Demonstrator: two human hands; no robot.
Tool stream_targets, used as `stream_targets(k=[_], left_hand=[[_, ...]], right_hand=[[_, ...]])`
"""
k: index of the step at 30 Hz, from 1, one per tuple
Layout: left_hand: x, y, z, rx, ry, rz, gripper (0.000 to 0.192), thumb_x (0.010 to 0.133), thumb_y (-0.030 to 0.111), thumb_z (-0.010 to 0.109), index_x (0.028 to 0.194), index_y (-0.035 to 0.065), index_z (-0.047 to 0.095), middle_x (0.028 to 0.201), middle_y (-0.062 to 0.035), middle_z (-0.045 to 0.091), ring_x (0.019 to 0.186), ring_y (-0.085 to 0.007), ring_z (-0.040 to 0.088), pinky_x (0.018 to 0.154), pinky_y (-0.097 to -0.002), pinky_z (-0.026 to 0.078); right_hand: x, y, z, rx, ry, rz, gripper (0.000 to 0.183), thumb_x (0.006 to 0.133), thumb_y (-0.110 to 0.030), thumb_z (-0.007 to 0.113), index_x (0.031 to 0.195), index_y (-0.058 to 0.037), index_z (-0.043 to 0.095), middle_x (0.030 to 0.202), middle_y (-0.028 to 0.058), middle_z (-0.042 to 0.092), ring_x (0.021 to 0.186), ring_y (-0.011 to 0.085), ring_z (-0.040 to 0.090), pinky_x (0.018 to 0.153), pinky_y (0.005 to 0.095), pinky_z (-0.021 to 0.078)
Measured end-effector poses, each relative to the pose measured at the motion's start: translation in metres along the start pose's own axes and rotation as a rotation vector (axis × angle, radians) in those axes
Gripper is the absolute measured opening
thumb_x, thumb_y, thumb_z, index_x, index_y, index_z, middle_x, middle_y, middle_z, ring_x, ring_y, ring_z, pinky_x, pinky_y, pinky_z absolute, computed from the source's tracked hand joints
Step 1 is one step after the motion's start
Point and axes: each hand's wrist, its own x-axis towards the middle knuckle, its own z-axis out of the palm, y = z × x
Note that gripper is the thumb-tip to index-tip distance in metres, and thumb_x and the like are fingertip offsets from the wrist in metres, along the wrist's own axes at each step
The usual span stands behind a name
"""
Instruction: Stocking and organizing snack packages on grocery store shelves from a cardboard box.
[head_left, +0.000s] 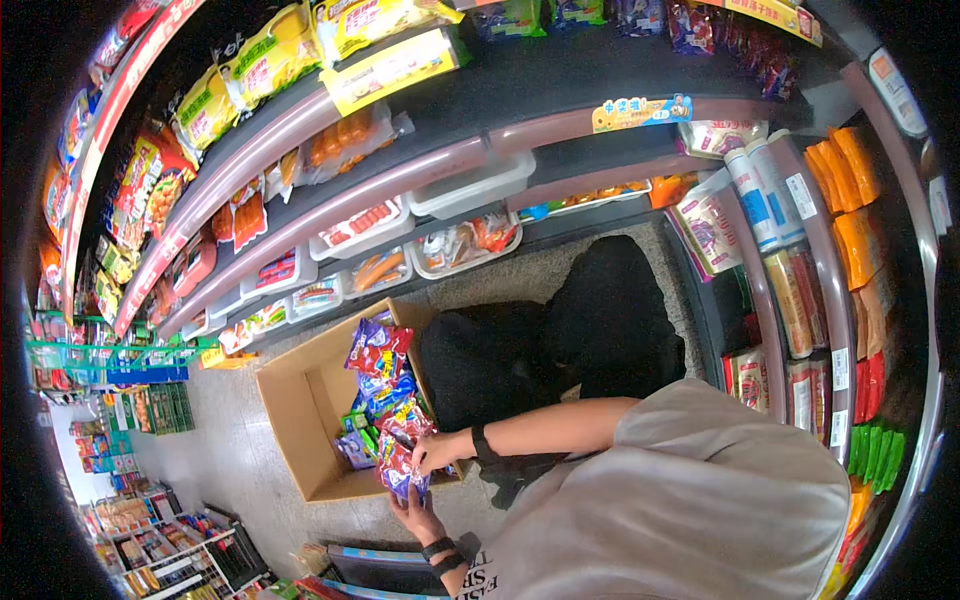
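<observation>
My right hand (441, 452) pinches the side of a shiny red and purple snack bag (395, 459). Around the lower end of that same bag, the fingers of my left hand (417, 516) are curled, partly hidden by it. The bag is over the near edge of an open cardboard box (289, 382). Inside the box, along the side by my legs, lie more bags: a purple and red bag (379, 351), a blue bag (394, 394) and a green and purple bag (358, 442). Another red bag (407, 418) touches or overlaps the held one.
My bent legs (487, 360) in black trousers are beside the box. A dark shelf (540, 75) curves ahead, with white trays (472, 184) of sausages low down. Packed noodles (761, 195) stand on shelves at right. A wire rack (202, 562) is at lower left, across the tiled floor (225, 450).
</observation>
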Motion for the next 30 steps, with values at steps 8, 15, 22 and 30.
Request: stream_targets(k=[8,15,22,30], left_hand=[[0.054,-0.065,-0.036,0.068,0.005,0.039,0.049,0.088,-0.002,0.057,0.132,0.0021,0.037,0.119,-0.0125,0.054,0.105,-0.0212,0.055,0.088,-0.0345,0.047],[0.072,-0.044,-0.027,0.348,-0.048,0.155,0.049,0.087,0.006,0.064,0.130,-0.0042,0.043,0.114,-0.0114,0.057,0.097,-0.0180,0.055,0.084,-0.0308,0.047],[0.061,-0.023,0.017,0.365,-0.210,0.210,0.048,0.087,0.022,0.068,0.121,-0.0094,0.055,0.105,-0.0115,0.063,0.092,-0.0160,0.056,0.083,-0.0295,0.047],[0.125,-0.059,-0.049,1.132,-0.138,0.436,0.078,0.083,0.051,0.064,0.141,0.0051,0.039,0.129,-0.0389,0.040,0.115,-0.0509,0.045,0.098,-0.0487,0.039]], right_hand=[[0.022,0.035,0.018,-0.035,-0.120,-0.060,0.030,0.072,-0.028,0.066,0.075,0.0016,0.064,0.073,0.0127,0.065,0.069,0.0191,0.058,0.065,0.0396,0.0460],[0.022,0.029,0.015,-0.070,-0.054,-0.200,0.028,0.073,-0.023,0.067,0.084,0.0022,0.063,0.077,0.0132,0.064,0.073,0.0216,0.058,0.067,0.0386,0.0448],[-0.001,0.014,-0.035,0.167,-0.050,0.022,0.012,0.079,-0.010,0.058,0.074,-0.0011,0.063,0.066,0.0046,0.062,0.057,0.0090,0.057,0.053,0.0283,0.0439],[-0.078,-0.046,-0.081,0.333,0.156,-0.061,0.029,0.088,-0.027,0.063,0.103,-0.0023,0.068,0.090,0.0040,0.068,0.081,0.0123,0.065,0.069,0.0263,0.0498]])
